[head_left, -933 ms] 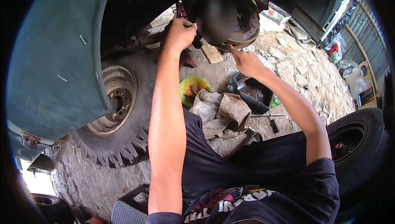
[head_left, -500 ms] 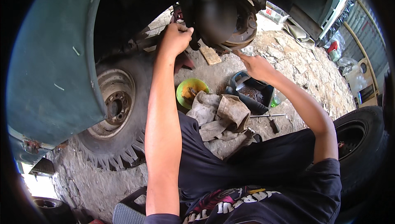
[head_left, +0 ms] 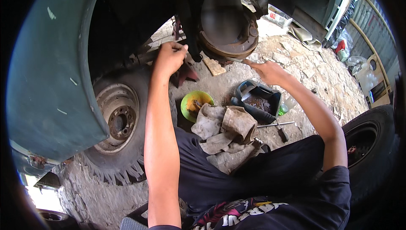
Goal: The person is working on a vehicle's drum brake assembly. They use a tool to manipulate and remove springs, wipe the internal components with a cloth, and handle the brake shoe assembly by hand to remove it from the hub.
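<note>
A rusty round wheel-hub brake assembly [head_left: 249,46] hangs under the vehicle, its middle dark and blurred. My right hand [head_left: 270,72] is closed on a thin metal tool [head_left: 236,60], held just under the assembly's lower rim; the tool's kind is unclear. Left of the assembly, my left hand [head_left: 171,56] is raised with its fingers pinched together beside dark undercarriage parts. Whatever sits in that pinch is too small and dark to make out.
A yellow-green bowl [head_left: 185,103], dirty rags [head_left: 239,122], a cut-open dark container [head_left: 270,114] and a screwdriver-like tool [head_left: 282,133] lie before me. A wheel [head_left: 114,149] leans at left under the green body panel [head_left: 50,82]; another tire [head_left: 376,145] stands right.
The view has shifted, so the scene sits slightly lower. My left hand has come down a little. My right hand has drawn slightly right with the thin metal tool.
</note>
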